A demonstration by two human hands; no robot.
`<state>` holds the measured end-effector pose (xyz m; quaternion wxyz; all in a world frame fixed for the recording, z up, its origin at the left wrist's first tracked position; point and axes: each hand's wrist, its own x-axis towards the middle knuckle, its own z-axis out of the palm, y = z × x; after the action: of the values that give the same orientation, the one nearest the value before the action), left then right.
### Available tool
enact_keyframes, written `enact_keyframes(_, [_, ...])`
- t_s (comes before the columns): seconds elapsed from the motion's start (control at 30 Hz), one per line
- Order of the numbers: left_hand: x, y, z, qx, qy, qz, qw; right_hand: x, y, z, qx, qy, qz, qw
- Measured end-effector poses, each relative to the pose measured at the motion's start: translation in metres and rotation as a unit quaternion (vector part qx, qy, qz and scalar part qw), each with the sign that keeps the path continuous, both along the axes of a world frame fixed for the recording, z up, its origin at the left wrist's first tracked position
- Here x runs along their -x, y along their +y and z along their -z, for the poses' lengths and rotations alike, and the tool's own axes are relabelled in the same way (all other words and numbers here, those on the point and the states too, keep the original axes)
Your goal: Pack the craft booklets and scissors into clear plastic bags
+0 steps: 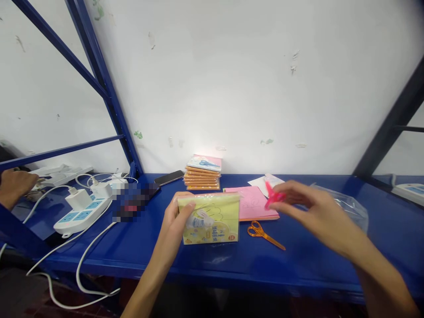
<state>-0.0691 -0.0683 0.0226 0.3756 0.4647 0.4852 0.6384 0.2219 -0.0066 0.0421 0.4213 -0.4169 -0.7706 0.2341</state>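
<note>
My left hand (175, 220) grips the left edge of a yellow illustrated packet of paper (212, 218), which is wrapped in clear plastic and rests on the blue shelf top (291, 260). My right hand (311, 212) is raised above the shelf, pinching a small pink object (273, 196), blurred by motion. Just below it lies a pink sheet pad (251, 203). Orange-handled scissors (261, 234) sit nearer the shelf's front edge. Behind the yellow packet stands a stack of wrapped pads (202, 176) with orange edges.
A co-worker's hand (16, 187) reaches in at far left near a white power strip (82, 214) with plugged-in chargers and trailing cables. A phone (168, 177), a pixelated object (132, 201), white paper (265, 183) and a clear plastic bag (344, 205) lie on the shelf. Blue uprights frame a white wall.
</note>
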Motion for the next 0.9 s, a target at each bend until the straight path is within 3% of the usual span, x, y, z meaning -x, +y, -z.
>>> enact_keyframes(0.1, [0.002, -0.001, 0.0, 0.002, 0.001, 0.009, 1.0, 0.029, -0.022, -0.002, 0.033, -0.036, -0.068, 0.996])
enact_keyframes(0.27, [0.004, -0.002, 0.003, 0.01, -0.003, 0.018, 1.0, 0.06, -0.032, 0.004, 0.013, -0.073, -0.067, 0.995])
enact_keyframes(0.47, [0.005, 0.0, 0.006, 0.006, -0.005, 0.015, 1.0, 0.059, -0.034, 0.005, -0.088, -0.111, -0.09, 0.986])
enact_keyframes(0.6, [0.007, 0.001, 0.008, -0.006, -0.016, 0.043, 0.999, 0.056, -0.034, 0.008, -0.108, -0.154, -0.115, 0.975])
enact_keyframes(0.8, [0.009, 0.001, 0.011, -0.015, -0.019, 0.057, 0.998, 0.067, -0.033, 0.0, -0.205, -0.135, -0.02, 0.969])
enact_keyframes(0.9, [0.009, 0.002, 0.011, -0.014, -0.025, 0.06, 0.998, 0.068, -0.025, -0.012, -0.246, -0.167, -0.017, 0.955])
